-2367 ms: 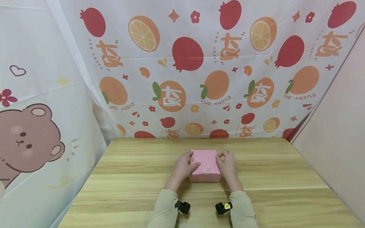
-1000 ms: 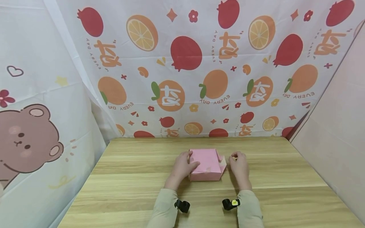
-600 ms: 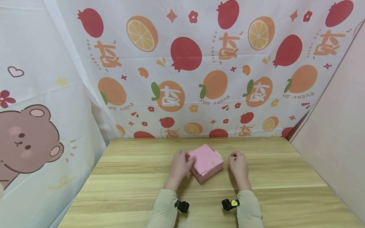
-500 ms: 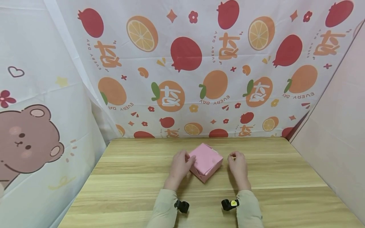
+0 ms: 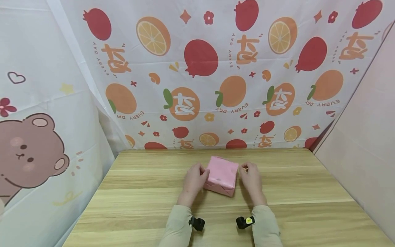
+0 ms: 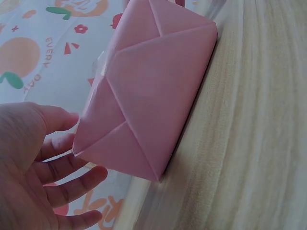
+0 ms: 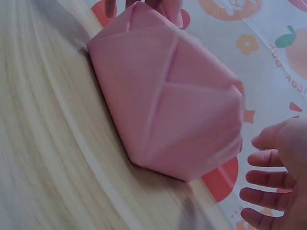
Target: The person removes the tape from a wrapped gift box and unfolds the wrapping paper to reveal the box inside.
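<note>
A square box wrapped in pink paper (image 5: 221, 171) stands on the wooden table, slightly askew. Its near side bears V-shaped folds, and a shiny patch shows on top. My left hand (image 5: 193, 180) is at its left edge; in the left wrist view the thumb and index fingertips lie right at one corner of the pink box (image 6: 148, 91), the other fingers spread. My right hand (image 5: 251, 179) is beside the box's right corner. The right wrist view shows that hand (image 7: 283, 172) with fingers apart and nothing in them, beside loosely folded, bulging paper (image 7: 201, 120).
The light wooden table (image 5: 139, 206) reaches back to a fruit-printed cloth (image 5: 203, 103). Another cloth with a bear print (image 5: 34, 147) hangs at the left, and a pale wall (image 5: 364, 147) borders the right. Black wrist cameras (image 5: 197, 223) sit at both sleeves.
The box has turned counterclockwise as seen from above, bringing a folded side to the front. My right hand drew away to the right, then came back left to the box.
</note>
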### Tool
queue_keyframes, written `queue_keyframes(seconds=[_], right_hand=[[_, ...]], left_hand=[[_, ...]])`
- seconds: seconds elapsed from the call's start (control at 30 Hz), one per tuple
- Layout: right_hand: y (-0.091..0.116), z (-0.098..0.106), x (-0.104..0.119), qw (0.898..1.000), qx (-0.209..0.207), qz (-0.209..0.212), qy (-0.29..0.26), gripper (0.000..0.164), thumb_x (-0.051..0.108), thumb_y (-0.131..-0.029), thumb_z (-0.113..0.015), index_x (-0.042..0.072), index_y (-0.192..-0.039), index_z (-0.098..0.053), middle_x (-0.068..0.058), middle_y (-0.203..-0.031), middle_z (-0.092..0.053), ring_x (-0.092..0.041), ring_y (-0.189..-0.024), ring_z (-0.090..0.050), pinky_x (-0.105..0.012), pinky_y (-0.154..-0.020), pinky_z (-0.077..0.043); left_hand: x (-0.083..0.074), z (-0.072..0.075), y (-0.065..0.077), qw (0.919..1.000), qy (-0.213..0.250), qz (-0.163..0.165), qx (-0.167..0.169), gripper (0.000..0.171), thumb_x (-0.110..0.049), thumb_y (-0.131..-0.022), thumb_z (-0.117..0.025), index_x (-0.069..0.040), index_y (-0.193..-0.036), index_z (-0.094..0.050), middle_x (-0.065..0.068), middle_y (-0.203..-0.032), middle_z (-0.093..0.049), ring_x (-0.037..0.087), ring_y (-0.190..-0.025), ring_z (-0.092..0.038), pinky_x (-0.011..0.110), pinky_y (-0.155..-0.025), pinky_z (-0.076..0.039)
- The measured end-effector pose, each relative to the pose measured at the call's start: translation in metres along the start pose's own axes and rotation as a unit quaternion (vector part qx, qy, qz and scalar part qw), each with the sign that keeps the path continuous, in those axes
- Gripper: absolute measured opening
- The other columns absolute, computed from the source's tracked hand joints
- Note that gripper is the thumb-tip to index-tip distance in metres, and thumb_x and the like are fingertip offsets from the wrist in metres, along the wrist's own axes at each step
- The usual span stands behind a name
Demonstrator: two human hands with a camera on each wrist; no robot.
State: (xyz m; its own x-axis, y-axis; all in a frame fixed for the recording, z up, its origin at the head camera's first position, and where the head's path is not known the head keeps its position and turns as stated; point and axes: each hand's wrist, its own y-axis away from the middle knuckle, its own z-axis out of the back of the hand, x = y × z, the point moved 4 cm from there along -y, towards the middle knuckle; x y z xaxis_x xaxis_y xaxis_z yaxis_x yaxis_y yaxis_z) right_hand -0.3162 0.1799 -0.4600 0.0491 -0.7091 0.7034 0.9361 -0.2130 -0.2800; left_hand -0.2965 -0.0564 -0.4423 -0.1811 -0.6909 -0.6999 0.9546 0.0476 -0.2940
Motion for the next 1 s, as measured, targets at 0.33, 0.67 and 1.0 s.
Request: queue_keyframes(seconds=[0.33, 0.67, 1.0], right_hand=[[0.005, -0.011, 0.012, 0.999, 0.02, 0.023, 0.009, 0.031, 0.037, -0.09, -0.067, 0.008, -0.101, -0.065, -0.016, -0.107, -0.064, -0.03, -0.099, -0.06, -0.047, -0.083, -0.051], [0.008, -0.01, 0.018, 0.999, 0.023, 0.021, 0.017, 0.035, 0.04, -0.087, -0.069, 0.008, -0.103, -0.064, -0.015, -0.112, -0.063, -0.033, -0.105, -0.061, -0.05, -0.086, -0.052], [0.008, -0.011, 0.02, 0.999, 0.004, 0.019, 0.039, 0.032, 0.037, -0.087, -0.07, 0.008, -0.101, -0.066, -0.014, -0.106, -0.064, -0.03, -0.099, -0.062, -0.048, -0.08, -0.054]], left_hand=[[0.0, -0.002, 0.0, 0.9999, -0.007, 0.009, 0.0, 0.02, -0.028, -0.089, -0.068, -0.016, -0.078, -0.057, -0.004, -0.065, -0.056, 0.009, -0.056, -0.047, 0.025, -0.052, -0.038], [0.001, -0.002, 0.0, 0.9998, -0.009, 0.014, 0.009, 0.021, -0.028, -0.088, -0.07, -0.016, -0.078, -0.055, -0.004, -0.063, -0.054, 0.01, -0.055, -0.047, 0.024, -0.05, -0.037], [0.001, -0.003, 0.002, 0.999, 0.001, 0.021, 0.039, 0.021, -0.03, -0.088, -0.071, -0.017, -0.082, -0.055, -0.005, -0.067, -0.056, 0.009, -0.057, -0.049, 0.024, -0.053, -0.038]])
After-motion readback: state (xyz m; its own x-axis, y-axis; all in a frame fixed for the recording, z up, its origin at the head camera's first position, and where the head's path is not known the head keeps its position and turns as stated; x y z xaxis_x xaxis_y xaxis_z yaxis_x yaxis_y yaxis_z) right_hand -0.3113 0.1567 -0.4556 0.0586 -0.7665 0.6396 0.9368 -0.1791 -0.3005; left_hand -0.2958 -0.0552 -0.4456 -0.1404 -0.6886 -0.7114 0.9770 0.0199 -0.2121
